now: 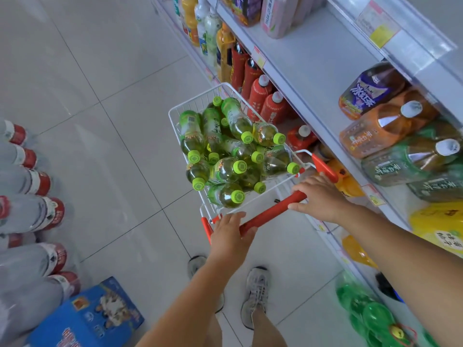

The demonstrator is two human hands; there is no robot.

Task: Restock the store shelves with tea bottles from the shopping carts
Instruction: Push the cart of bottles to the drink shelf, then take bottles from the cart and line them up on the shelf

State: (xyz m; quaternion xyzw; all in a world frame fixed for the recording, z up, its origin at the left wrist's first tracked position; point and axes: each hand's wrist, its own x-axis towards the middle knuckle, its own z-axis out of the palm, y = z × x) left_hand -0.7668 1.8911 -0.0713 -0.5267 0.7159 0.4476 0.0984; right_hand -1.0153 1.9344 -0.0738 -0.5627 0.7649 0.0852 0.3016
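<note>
A white wire shopping cart (184,106) stands in the aisle, piled with several green tea bottles (233,151) with bright green caps. Its red handle bar (271,212) runs across the near end. My left hand (231,231) grips the left part of the bar. My right hand (319,196) grips the right part. The white store shelves (300,68) rise just to the right of the cart, with large tea bottles (390,131) lying on the near shelf.
Red-labelled bottles (265,101) and orange and yellow drinks stand on the lower shelves beside the cart. Shrink-wrapped water bottles with red caps (32,211) are stacked on the left. A blue carton (92,319) sits on the tiled floor at lower left.
</note>
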